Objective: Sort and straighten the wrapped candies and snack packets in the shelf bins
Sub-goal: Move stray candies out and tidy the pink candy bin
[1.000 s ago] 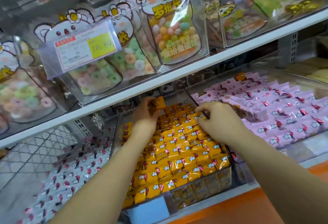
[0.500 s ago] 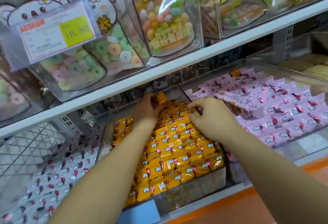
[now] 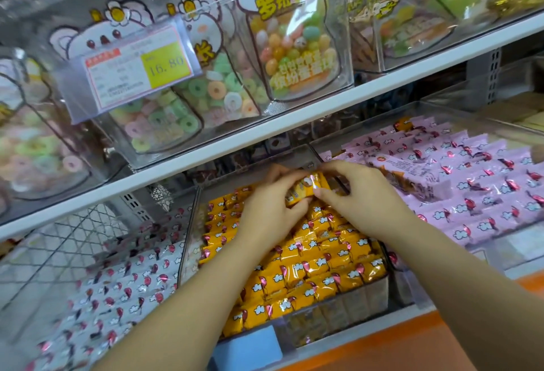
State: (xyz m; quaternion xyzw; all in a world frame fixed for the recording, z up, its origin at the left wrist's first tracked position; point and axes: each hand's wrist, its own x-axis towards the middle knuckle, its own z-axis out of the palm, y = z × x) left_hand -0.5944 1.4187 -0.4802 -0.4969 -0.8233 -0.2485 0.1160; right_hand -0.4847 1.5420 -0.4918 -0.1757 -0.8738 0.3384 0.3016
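A clear middle bin [image 3: 365, 297] on the lower shelf holds rows of yellow wrapped candies [image 3: 318, 267]. Both my hands are deep in it, near its back. My left hand [image 3: 270, 208] and my right hand [image 3: 359, 197] together pinch one yellow candy packet [image 3: 306, 188], lifted slightly above the rows. The left fingers curl around its left end and the right thumb and fingers grip its right end. To the right, a bin of pink wrapped candies [image 3: 471, 188] has one larger pink-and-orange packet [image 3: 412, 176] lying askew on top. White wrapped candies [image 3: 117, 291] fill the left bin.
The white shelf board [image 3: 206, 161] hangs just above my hands. Clear boxes of bagged ring and ball candies [image 3: 294, 47] and a price tag [image 3: 138, 67] sit above it. A stray yellow candy [image 3: 403, 125] lies at the back of the pink bin. An orange ledge [image 3: 412, 347] runs along the front.
My hands have come together at the back of the yellow bin. Both now hold the one packet that my left hand held before. The view has tilted slightly.
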